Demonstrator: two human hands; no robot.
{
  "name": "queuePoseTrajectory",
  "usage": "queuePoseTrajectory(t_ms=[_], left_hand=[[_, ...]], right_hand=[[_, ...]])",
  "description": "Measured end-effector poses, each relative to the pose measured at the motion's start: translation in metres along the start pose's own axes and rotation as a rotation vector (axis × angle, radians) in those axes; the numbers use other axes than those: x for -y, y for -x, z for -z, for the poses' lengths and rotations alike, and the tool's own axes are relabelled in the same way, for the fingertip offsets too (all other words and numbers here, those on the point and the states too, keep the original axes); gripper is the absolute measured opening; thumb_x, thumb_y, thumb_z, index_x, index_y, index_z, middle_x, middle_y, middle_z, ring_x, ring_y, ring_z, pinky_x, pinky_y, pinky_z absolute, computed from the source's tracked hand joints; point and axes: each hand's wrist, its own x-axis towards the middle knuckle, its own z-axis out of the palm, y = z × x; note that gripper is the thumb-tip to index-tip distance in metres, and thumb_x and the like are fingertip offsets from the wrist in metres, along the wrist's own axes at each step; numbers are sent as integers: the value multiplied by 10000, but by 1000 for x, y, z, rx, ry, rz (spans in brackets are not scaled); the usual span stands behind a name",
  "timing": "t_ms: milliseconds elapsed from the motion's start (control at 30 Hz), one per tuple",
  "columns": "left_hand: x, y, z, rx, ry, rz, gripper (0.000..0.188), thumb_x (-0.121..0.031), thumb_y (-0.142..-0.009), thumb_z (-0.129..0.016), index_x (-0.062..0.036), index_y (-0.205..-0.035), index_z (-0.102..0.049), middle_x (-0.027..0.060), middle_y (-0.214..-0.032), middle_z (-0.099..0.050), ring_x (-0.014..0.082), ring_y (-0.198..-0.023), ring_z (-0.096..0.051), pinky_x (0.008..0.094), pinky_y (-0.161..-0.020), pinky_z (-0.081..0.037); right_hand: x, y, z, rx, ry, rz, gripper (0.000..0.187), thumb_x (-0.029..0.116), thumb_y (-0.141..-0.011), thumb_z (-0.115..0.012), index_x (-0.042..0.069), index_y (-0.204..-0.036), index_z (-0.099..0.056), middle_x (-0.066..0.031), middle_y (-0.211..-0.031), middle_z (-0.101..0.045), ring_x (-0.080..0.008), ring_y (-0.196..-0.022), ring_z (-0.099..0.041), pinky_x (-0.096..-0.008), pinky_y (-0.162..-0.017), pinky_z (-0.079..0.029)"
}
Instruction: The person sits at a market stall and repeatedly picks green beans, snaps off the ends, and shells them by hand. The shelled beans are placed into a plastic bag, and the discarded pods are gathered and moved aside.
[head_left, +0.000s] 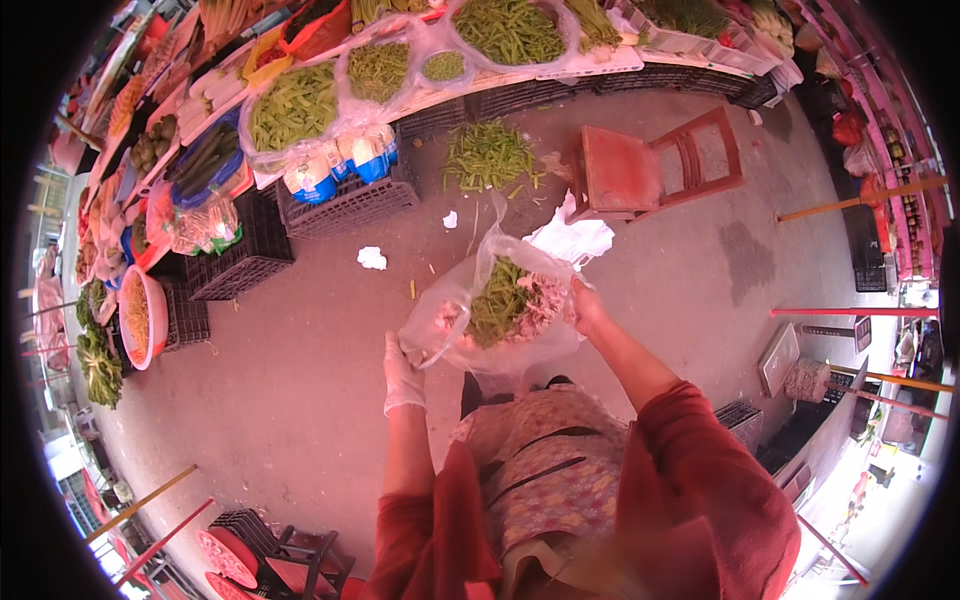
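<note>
A clear plastic bag hangs wide-mouthed in front of my body, held up between both hands. Inside it lie cut green vegetable pieces, with pinkish-white scraps around them. My left hand, in a thin see-through glove, is closed on the bag's left edge. On the opposite side my right hand grips the right edge with fingers curled. Whether the right hand wears a glove is hard to make out. Beyond the bag, a pile of green bean-like pieces rests on the floor.
A red wooden chair lies tipped or stands beyond my right hand, near a crumpled white sheet. Vegetable stalls with bags of cut greens curve along the far side. Dark plastic crates line their foot. White scraps litter the floor.
</note>
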Motion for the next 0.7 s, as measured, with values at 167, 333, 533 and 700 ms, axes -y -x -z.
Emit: queuePoseTrajectory(t_ms=[167,333,533,700], left_hand=[[-37,-94,-20,17,-107,4,430,-415,-1015,-376,-192,-648,-376,-62,-502,-279,99,-403,-233,279,-432,-270],[-68,-196,13,174,51,32,330,-409,-986,-439,-133,-818,-505,-32,-569,-430,123,-479,-380,289,-536,-382],[-101,-225,-16,-71,368,-110,578,-409,-938,-514,-79,-1385,-352,185,-1275,-501,327,-1215,-454,490,-1036,-375],[-137,-183,-5,-126,-75,-196,845,-454,-922,-537,-134,-1513,-25,190,-1546,-151,376,-1427,-150,515,-1138,-235]], right_hand=[[-12,-134,-11,-53,-87,100,359,448,-973,-455,108,-1026,-560,-11,-750,-543,-133,-496,-450,-300,-385,-344],[-47,-259,4,-141,537,226,394,415,-960,-472,65,-1118,-559,-31,-821,-576,-185,-567,-511,-379,-500,-429],[-83,-278,30,120,532,512,465,324,-917,-577,70,-1300,-506,-83,-933,-620,-187,-814,-588,-391,-696,-488],[35,-260,172,-31,587,605,646,310,-810,-739,34,-1321,-456,-150,-1169,-544,-319,-1117,-519,-392,-981,-404]])
